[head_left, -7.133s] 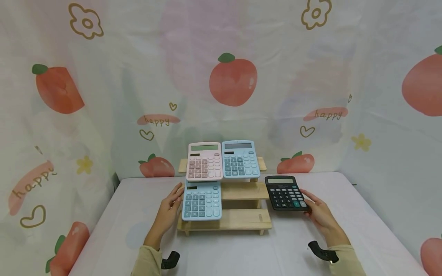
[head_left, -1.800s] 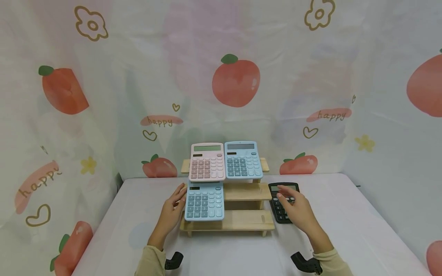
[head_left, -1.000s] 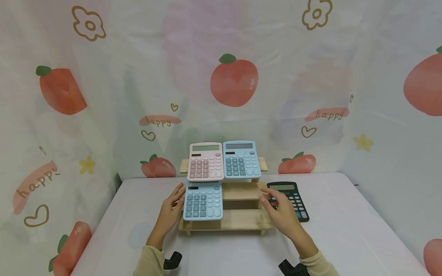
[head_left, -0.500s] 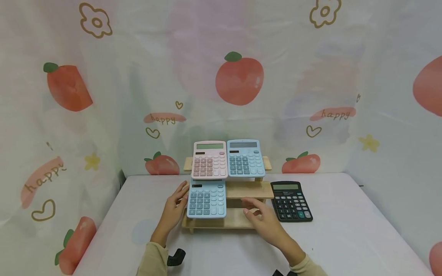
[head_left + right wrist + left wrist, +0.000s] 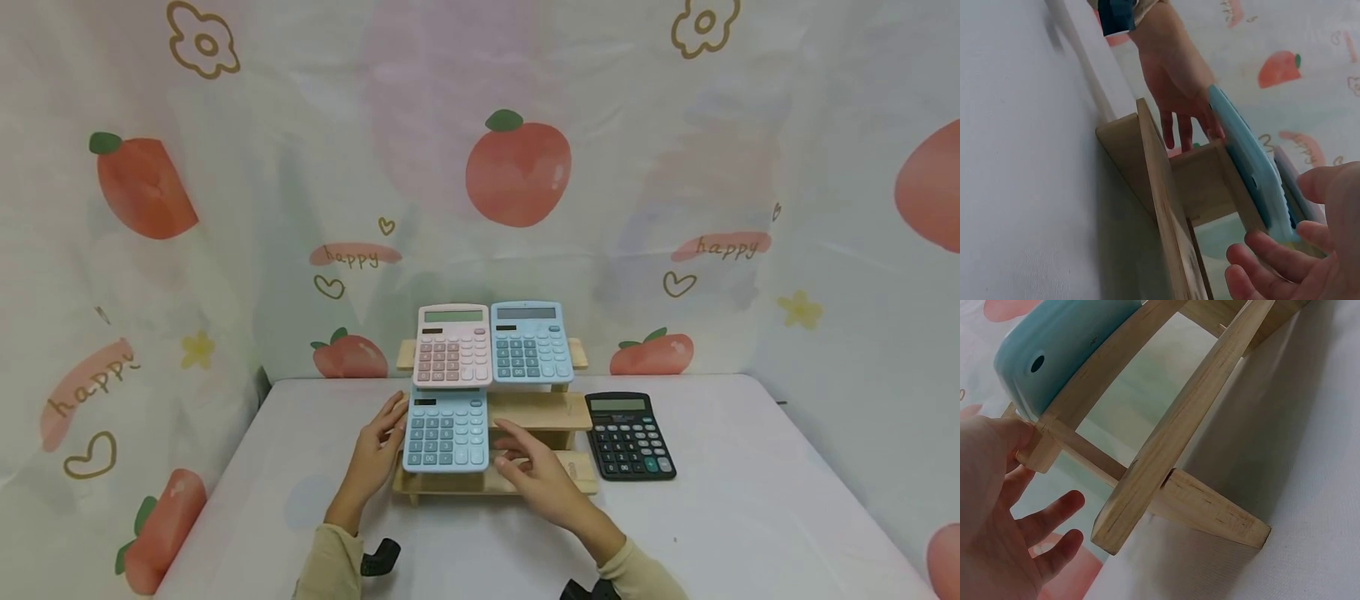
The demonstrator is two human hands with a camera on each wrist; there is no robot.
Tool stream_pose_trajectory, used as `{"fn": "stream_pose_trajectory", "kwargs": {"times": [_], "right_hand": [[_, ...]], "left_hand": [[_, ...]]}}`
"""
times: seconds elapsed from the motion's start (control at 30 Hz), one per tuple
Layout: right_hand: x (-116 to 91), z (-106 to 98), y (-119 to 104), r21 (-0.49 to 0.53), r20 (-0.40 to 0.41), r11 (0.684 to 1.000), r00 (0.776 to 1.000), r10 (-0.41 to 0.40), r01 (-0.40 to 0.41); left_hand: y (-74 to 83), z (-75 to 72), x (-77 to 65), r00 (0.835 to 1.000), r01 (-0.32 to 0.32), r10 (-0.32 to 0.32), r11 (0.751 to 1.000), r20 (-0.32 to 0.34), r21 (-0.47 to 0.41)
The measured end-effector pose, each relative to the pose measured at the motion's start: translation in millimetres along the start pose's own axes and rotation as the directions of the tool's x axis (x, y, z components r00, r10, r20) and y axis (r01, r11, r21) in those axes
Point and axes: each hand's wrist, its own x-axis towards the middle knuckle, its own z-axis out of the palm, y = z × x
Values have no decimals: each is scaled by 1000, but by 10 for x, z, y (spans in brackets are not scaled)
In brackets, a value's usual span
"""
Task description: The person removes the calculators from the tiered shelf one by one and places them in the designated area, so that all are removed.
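Observation:
A wooden stepped stand (image 5: pixel 540 410) carries a light-blue calculator (image 5: pixel 446 429), propped on its middle step at the left. My left hand (image 5: pixel 371 462) is at the stand's left end; in the left wrist view, thumb and forefinger pinch the shelf end (image 5: pixel 1041 453) beside that calculator, with the other fingers loose. My right hand (image 5: pixel 547 483) hovers before the lower steps, fingers spread and slightly bent, holding nothing. Its fingertips are close to the blue calculator's right edge; the right wrist view does not settle whether they touch. On the table, a black calculator (image 5: pixel 630 437) lies right of the stand.
A pink calculator (image 5: pixel 453 346) and a second light-blue calculator (image 5: pixel 531 342) lean side by side on the top step. White cloth covers the table (image 5: pixel 750 500). A fruit-printed curtain (image 5: pixel 517 175) hangs behind and along the sides.
My right hand has let go of the black calculator, which now lies flat on the table, and has moved left to the blue calculator. My left hand stays at the stand's left end.

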Motion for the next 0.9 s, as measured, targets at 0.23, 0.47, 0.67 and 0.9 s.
{"fn": "stream_pose_trajectory", "kwargs": {"times": [0.23,0.47,0.67,0.9], "right_hand": [[77,96,-30,68,27,998,1000,7,-9],[127,176,3,106,23,994,1000,-15,12],[153,200,40,144,8,990,1000,-9,8],[200,181,43,220,0,974,999,-47,46]], "left_hand": [[21,-8,-2,1000,1,-1,1000,-5,-3],[20,20,-4,1000,-6,6,1000,-11,15],[-20,37,-6,1000,-13,13,1000,-24,13],[-2,39,-1,999,-2,2,1000,-39,-2]]}}
